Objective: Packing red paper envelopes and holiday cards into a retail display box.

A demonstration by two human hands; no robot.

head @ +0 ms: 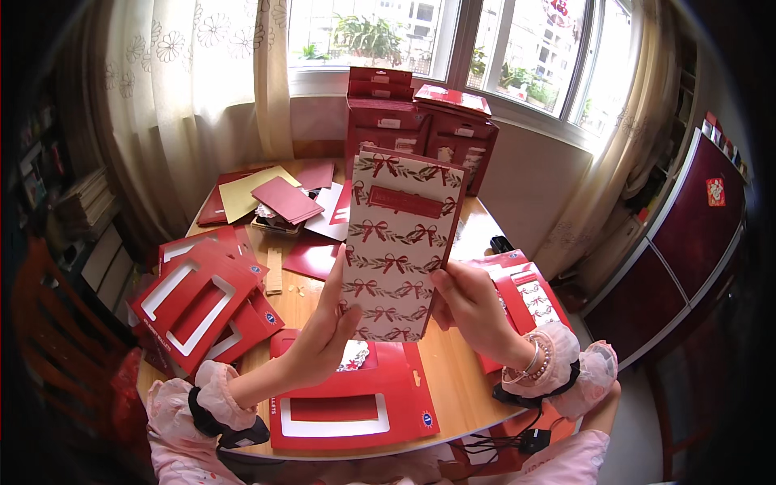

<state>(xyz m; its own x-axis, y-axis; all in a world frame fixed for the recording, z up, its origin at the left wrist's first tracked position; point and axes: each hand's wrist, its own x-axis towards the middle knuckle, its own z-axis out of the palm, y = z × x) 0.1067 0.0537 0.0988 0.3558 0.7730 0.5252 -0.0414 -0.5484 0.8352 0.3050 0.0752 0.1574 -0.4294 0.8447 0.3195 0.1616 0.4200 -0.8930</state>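
Between both hands a stack of tall white cards or wallets (391, 248) is held upright, printed with red bows and green garlands. A red label panel with writing crosses its upper part. My left hand (315, 345) grips the lower left edge, thumb on the front. At the right edge is my right hand (473, 303), its thumb near the face and fingers behind. Below lies a flat red card package (357, 388) with a cut-out window; a white scalloped piece (353, 356) shows on it, partly hidden by the stack and my left hand.
Red window packages (200, 297) are heaped at the left. Yellow and dark pink envelopes (288, 200) lie behind them, near a small wooden strip (274, 271). Filled red boxes (388, 118) stand at the back by the window. More packages (530, 291) lie at the right; cables (503, 442) hang at the front edge.
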